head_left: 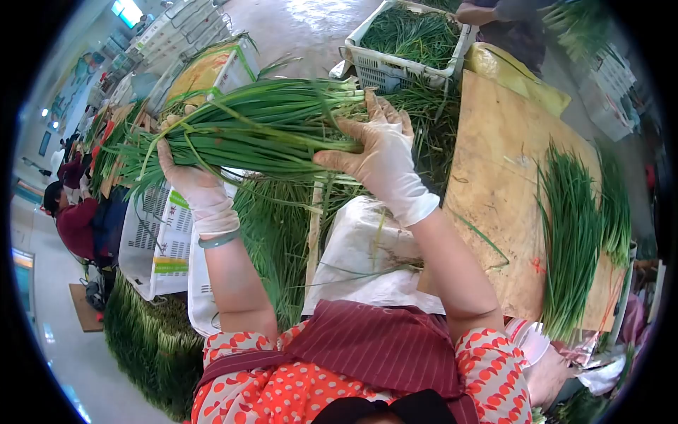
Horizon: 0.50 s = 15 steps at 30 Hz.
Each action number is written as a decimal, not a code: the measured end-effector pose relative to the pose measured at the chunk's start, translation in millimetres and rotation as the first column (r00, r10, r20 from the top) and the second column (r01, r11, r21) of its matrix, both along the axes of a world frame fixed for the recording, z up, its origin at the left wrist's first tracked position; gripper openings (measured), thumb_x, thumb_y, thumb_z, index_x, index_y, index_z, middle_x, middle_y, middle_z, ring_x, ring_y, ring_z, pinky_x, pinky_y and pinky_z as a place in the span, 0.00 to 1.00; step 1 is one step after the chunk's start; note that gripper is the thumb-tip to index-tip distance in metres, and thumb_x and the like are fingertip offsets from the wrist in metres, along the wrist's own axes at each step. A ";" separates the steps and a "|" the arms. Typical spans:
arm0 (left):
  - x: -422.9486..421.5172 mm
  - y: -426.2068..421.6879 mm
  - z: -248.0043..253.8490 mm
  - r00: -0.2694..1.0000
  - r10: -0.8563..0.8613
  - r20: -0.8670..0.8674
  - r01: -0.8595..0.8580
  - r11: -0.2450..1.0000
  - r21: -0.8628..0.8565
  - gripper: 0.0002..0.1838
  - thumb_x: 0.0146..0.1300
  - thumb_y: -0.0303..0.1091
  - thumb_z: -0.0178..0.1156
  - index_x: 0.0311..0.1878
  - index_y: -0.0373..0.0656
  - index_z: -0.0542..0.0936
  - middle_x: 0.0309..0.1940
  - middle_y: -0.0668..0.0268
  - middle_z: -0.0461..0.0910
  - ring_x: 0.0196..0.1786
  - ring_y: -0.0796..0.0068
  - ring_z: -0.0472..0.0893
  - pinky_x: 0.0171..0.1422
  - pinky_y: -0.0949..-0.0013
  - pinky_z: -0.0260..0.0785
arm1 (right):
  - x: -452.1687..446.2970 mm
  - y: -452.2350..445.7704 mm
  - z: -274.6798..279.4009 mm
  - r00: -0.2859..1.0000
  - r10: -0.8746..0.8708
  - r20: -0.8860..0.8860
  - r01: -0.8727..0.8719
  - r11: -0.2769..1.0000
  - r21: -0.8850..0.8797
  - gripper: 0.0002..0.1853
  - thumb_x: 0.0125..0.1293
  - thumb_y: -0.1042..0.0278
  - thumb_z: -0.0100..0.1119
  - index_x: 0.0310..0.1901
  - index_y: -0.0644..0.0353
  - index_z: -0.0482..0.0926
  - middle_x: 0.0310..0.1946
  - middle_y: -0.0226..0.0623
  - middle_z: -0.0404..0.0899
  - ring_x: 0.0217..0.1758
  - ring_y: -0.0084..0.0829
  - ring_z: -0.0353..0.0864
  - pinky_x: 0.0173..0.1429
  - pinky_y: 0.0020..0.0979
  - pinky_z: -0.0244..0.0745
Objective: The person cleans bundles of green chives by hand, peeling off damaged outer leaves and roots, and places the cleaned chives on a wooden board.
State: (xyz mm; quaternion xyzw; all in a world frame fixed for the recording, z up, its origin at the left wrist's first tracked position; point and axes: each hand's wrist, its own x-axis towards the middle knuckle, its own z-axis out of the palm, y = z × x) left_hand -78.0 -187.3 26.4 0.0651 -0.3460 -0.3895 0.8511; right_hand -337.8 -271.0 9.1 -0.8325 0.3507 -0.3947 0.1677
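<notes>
A thick bunch of garlic chives point(265, 127) is stretched sideways in front of me, held in both hands. My left hand point(189, 173), in a whitish glove, is closed round its leafy left part, with some fingers hidden behind the leaves. Soiled at the fingers, the glove on my right hand point(381, 145) grips the pale stem end at the right. Several thin yellowish leaves hang loose from the bunch. Below it lie more loose chives point(272, 233), beside a white sack point(367, 247) near my lap.
At right is a wooden board point(494, 184) bearing chive bundles point(571, 240). A crate of greens point(409, 39) stands ahead, near another person point(512, 28). White crates point(159, 233) and stacked chives point(152, 346) are at left. Another person in dark red point(78, 226) sits farther left.
</notes>
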 end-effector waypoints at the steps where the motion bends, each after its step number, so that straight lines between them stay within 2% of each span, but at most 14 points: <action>1: -0.6 -2.0 -0.1 0.987 0.150 -0.058 -0.146 0.987 0.069 0.20 0.64 0.42 0.46 0.54 0.40 0.73 0.55 0.60 0.74 0.61 0.58 0.68 0.62 0.52 0.63 | 3.1 2.7 -1.6 0.998 0.008 0.062 -0.011 0.998 0.056 0.34 0.42 0.39 0.67 0.48 0.56 0.80 0.61 0.62 0.60 0.69 0.47 0.54 0.70 0.48 0.32; 2: -2.2 -3.9 1.6 0.949 0.298 -0.105 -0.282 0.948 0.146 0.20 0.64 0.41 0.46 0.54 0.40 0.72 0.54 0.61 0.74 0.62 0.58 0.67 0.63 0.52 0.62 | 6.4 5.2 -3.2 0.992 -0.016 0.127 0.008 0.998 0.063 0.34 0.42 0.39 0.67 0.47 0.56 0.81 0.62 0.62 0.58 0.70 0.45 0.52 0.70 0.48 0.29; 6: -0.6 -6.9 0.0 0.975 0.194 -0.110 -0.185 0.979 0.083 0.20 0.64 0.41 0.46 0.54 0.40 0.73 0.54 0.58 0.74 0.61 0.57 0.68 0.65 0.51 0.61 | 8.0 12.7 -1.5 0.994 -0.080 0.069 0.083 0.996 -0.036 0.29 0.46 0.43 0.67 0.45 0.58 0.82 0.62 0.59 0.59 0.70 0.44 0.53 0.70 0.47 0.30; 8: -12.2 -12.1 3.6 0.885 0.451 -0.116 -0.389 0.854 0.345 0.19 0.63 0.42 0.48 0.51 0.40 0.74 0.51 0.60 0.76 0.59 0.57 0.71 0.64 0.51 0.62 | 11.5 12.2 -14.0 0.992 -0.052 0.117 0.059 0.996 -0.061 0.19 0.50 0.54 0.66 0.41 0.56 0.83 0.63 0.55 0.60 0.70 0.42 0.53 0.70 0.49 0.32; 9: -11.7 -12.4 1.6 0.885 0.452 -0.116 -0.390 0.853 0.347 0.19 0.63 0.42 0.48 0.51 0.40 0.74 0.51 0.60 0.76 0.59 0.57 0.71 0.64 0.51 0.62 | 11.9 12.7 -20.1 0.992 -0.051 0.116 0.058 0.997 -0.059 0.19 0.50 0.54 0.66 0.41 0.56 0.83 0.63 0.55 0.60 0.70 0.42 0.53 0.70 0.49 0.32; 10: -10.2 -12.5 -2.2 0.919 0.375 -0.125 -0.327 0.899 0.292 0.19 0.63 0.42 0.48 0.51 0.40 0.74 0.50 0.59 0.76 0.58 0.57 0.72 0.63 0.52 0.64 | 11.7 14.2 -26.2 0.968 0.036 0.250 -0.059 0.994 0.087 0.15 0.51 0.60 0.65 0.41 0.53 0.83 0.61 0.50 0.65 0.69 0.41 0.56 0.71 0.49 0.32; 11: -7.5 -12.7 -6.6 0.947 0.294 -0.130 -0.259 0.937 0.235 0.19 0.64 0.41 0.48 0.52 0.40 0.74 0.50 0.58 0.76 0.57 0.57 0.73 0.62 0.52 0.65 | 10.1 17.0 -28.3 0.945 0.071 0.319 -0.125 0.980 0.153 0.13 0.52 0.64 0.64 0.41 0.52 0.83 0.60 0.47 0.67 0.68 0.40 0.57 0.71 0.49 0.32; 12: 3.8 -18.6 -11.1 0.922 0.380 -0.076 -0.353 0.903 0.244 0.18 0.64 0.40 0.47 0.51 0.40 0.74 0.50 0.58 0.76 0.55 0.58 0.74 0.60 0.51 0.66 | 8.5 19.8 -30.4 0.916 0.095 0.389 -0.190 0.958 0.213 0.12 0.52 0.67 0.63 0.41 0.51 0.83 0.59 0.45 0.69 0.68 0.39 0.59 0.71 0.49 0.32; 14: 16.2 -18.2 -19.1 0.927 0.372 -0.041 -0.346 0.894 0.286 0.19 0.64 0.41 0.47 0.52 0.40 0.74 0.51 0.55 0.75 0.56 0.58 0.73 0.60 0.51 0.66 | 1.7 27.4 -31.2 0.913 0.212 0.349 -0.233 0.972 0.018 0.11 0.53 0.72 0.61 0.39 0.48 0.83 0.51 0.31 0.78 0.65 0.35 0.65 0.72 0.50 0.32; 15: 19.1 -18.0 -20.7 0.933 0.360 -0.005 -0.340 0.883 0.324 0.20 0.64 0.42 0.47 0.52 0.40 0.74 0.53 0.52 0.74 0.56 0.58 0.73 0.60 0.51 0.67 | -1.6 30.1 -36.1 0.913 0.209 0.350 -0.230 0.973 0.019 0.11 0.53 0.72 0.61 0.39 0.48 0.83 0.51 0.31 0.78 0.65 0.35 0.65 0.72 0.50 0.32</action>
